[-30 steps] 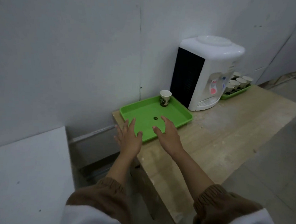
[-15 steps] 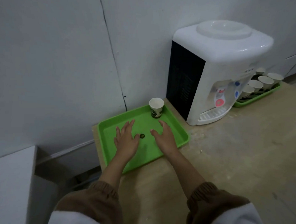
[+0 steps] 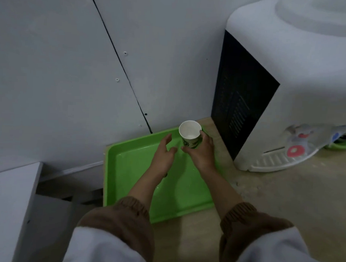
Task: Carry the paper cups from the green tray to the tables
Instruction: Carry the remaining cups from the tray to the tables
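A person reaches both arms over a green tray. The tray lies flat on a wooden desk, with its far edge close to the grey wall.

One paper cup is at the far right corner of the tray. It is white inside, with a green and dark picture on its side. Its open top faces up.

The right hand has the cup. Its grip is closed around the lower part of the cup: the thumb is on the near side and the fingers curl round the right side. I cannot tell if the cup sits on the tray or is lifted a little.

The left hand is just beside the cup, on its left. Its grip is apart, with the fingers loose and spread, and it holds nothing. It does not touch the cup. It is above the middle of the tray.

Both arms have brown cuffs and pale sleeves.

A big white water machine with a black side stands on the desk, just to the right of the tray. Behind it, at the right edge of the picture, a bit of another green tray peeks out. A white box stands to the left of the desk, lower down.
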